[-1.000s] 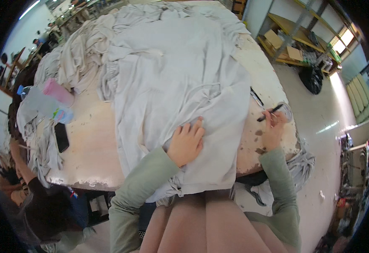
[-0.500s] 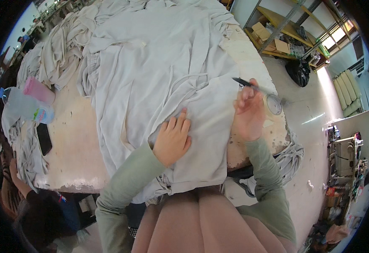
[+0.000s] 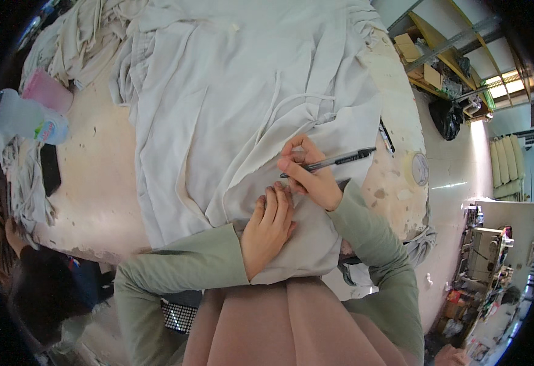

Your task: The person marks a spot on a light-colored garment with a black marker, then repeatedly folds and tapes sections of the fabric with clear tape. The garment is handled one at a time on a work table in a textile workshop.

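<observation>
One slim, clear-and-black plastic pen [image 3: 346, 157] sits pinched in the right hand [image 3: 316, 182]; beside that grip, the left hand [image 3: 269, 227] lies flat on wrinkled pale-grey cloth [image 3: 230, 116], likely steadying it.

- Pale grey cloth garment [image 3: 236, 116]: far end runs off the upper edge; near part covered by hands and sleeves.
- Right hand [image 3: 313, 177]: lower fingers curled mostly out of sight round a slim, clear-barrelled black pen [image 3: 340, 160]; contact between tip and cloth can't be told.
- Flat black rectangular phone [image 3: 50, 171]: upper end hidden by a clear plastic bottle [image 3: 20, 116].
- Co-worker in black top [image 3: 44, 293]: partly lost in the dark rim.
- Knotted black plastic bag [image 3: 447, 120]: contents hidden.
- Cluttered workbench [image 3: 486, 253], right: small items too tiny to name.
</observation>
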A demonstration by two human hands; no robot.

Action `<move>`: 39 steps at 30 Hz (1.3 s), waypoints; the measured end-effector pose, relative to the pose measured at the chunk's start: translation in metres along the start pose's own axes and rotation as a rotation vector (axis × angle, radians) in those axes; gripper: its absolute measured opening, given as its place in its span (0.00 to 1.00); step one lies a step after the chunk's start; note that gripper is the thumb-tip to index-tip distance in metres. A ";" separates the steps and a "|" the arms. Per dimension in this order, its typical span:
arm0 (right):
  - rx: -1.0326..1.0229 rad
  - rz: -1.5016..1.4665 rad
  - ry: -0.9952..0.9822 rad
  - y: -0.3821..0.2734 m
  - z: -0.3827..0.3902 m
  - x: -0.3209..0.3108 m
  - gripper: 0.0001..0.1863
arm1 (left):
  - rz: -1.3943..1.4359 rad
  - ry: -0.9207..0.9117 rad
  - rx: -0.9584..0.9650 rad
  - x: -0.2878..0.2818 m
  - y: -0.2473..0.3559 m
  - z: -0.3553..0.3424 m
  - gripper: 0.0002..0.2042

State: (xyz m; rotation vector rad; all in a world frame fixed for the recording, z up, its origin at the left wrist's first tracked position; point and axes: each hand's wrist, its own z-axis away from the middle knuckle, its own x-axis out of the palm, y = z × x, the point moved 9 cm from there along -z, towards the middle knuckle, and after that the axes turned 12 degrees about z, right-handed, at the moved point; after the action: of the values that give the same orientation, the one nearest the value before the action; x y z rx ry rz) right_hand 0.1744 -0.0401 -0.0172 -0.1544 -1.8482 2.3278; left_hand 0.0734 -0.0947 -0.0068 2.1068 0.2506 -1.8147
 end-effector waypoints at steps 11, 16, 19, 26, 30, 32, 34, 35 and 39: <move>-0.185 0.608 0.221 -0.005 -0.003 -0.009 0.16 | 0.052 0.002 0.013 -0.004 -0.001 0.001 0.30; -0.145 0.622 0.229 0.002 -0.002 -0.014 0.14 | 0.053 0.024 0.007 -0.006 -0.003 0.001 0.29; -0.128 0.590 0.219 0.003 -0.002 -0.014 0.13 | 0.037 0.012 0.021 -0.004 -0.002 0.001 0.29; -0.127 0.614 0.203 -0.001 -0.004 -0.010 0.14 | 0.044 0.011 0.023 -0.004 -0.002 0.000 0.29; -0.107 0.610 0.186 -0.001 -0.004 -0.009 0.14 | 0.038 0.004 0.034 -0.003 -0.002 0.000 0.29; -0.114 0.614 0.183 -0.001 -0.003 -0.010 0.14 | 0.037 0.001 0.038 -0.003 -0.002 0.000 0.29; -0.134 0.590 0.194 0.000 -0.003 -0.011 0.14 | 0.040 0.006 0.034 -0.003 -0.002 0.000 0.29; -0.145 0.575 0.192 0.000 -0.004 -0.011 0.14 | 0.040 0.007 0.035 -0.004 -0.002 0.000 0.29; -0.157 0.620 0.212 0.005 -0.006 -0.014 0.14 | 0.070 -0.003 0.030 -0.005 -0.004 -0.001 0.31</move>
State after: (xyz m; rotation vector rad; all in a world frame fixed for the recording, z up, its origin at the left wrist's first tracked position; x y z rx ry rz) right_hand 0.1888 -0.0382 -0.0242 -1.0887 -2.0801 2.3755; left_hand 0.0720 -0.0901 -0.0029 2.1055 0.1480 -1.7928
